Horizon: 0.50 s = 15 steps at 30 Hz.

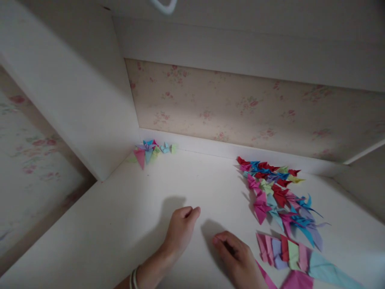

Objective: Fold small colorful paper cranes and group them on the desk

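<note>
My left hand (179, 229) rests on the white desk (126, 224) with its fingers curled inward; nothing shows in it. My right hand (237, 257) lies just to its right, fingers curled and pressed to the desk top, and what they hold, if anything, is hidden. To the right of my right hand lies a row of folded coloured paper pieces (284, 251). Beyond it a long heap of origami cranes (278, 196) in pink, red, blue and green stretches toward the back wall. A pink paper strip (264, 277) runs under my right wrist.
A small pile of folded paper shapes (148, 150) sits in the back left corner against a white side panel (75, 92). Floral wallpaper (240, 104) backs the desk under a white shelf (240, 48). The desk's left edge drops away.
</note>
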### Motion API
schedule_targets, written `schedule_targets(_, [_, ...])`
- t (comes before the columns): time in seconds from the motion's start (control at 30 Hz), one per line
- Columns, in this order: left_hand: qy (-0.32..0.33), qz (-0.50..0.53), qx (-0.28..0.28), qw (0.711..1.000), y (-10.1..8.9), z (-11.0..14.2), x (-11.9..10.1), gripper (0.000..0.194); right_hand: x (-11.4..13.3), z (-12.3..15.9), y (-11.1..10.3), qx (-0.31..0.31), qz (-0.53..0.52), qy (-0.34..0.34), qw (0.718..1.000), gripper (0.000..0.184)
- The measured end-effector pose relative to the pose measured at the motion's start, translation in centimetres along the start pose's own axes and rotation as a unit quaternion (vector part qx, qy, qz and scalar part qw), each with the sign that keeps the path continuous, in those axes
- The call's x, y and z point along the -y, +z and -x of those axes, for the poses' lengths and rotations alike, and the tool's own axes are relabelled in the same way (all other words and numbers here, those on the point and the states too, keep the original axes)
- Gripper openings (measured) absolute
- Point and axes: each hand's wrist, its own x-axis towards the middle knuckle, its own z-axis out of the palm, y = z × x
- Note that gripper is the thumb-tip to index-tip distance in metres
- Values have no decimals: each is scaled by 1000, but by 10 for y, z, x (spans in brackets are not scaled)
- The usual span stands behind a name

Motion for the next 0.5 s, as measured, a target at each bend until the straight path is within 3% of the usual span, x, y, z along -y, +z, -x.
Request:
schedule_targets(0.13, [-22, 41, 4, 999, -3, -4, 3, 41, 36, -24, -10, -9, -9, 21, 1000, 32])
schedule_targets(0.23, [-29, 76, 2, 997, -3, -9, 5, 37, 88, -61, 1, -17, -17, -52, 998, 28])
schedule_targets(0.37, [-28, 92, 9, 995, -4, -9, 4, 32, 149, -128, 64, 115, 33, -149, 982, 27])
schedule_targets(0.5, [-9, 162, 54, 985, -10, -6, 5, 30, 172, -188, 149, 208, 251, -202, 923, 33])
